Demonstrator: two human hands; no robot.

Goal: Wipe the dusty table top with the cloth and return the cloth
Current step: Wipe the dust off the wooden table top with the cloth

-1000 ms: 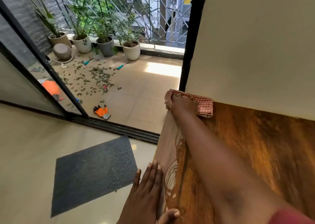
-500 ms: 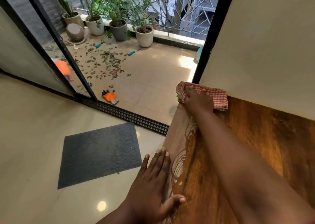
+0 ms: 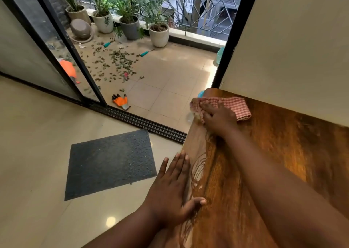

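A wooden table top [image 3: 283,153] with a glossy brown grain fills the right side, its back edge against a cream wall. A red-and-white checked cloth [image 3: 238,107] lies at the table's far left corner. My right hand [image 3: 220,118] presses down on the cloth, fingers curled over its left part, which hangs slightly past the table's edge. My left hand [image 3: 174,189] rests flat on the table's left edge, nearer to me, fingers spread and thumb on the top surface. Pale dust swirls show on the wood near the left edge.
A dark doormat [image 3: 109,162] lies on the glossy floor left of the table. Beyond the sliding door track [image 3: 143,123] is a balcony with an orange glove [image 3: 120,101], scattered dry leaves [image 3: 117,62], hand tools and several potted plants [image 3: 158,32].
My right hand has drawn the cloth a little toward me along the left edge. My left hand has stayed flat on the table edge. The view has shifted down and left.
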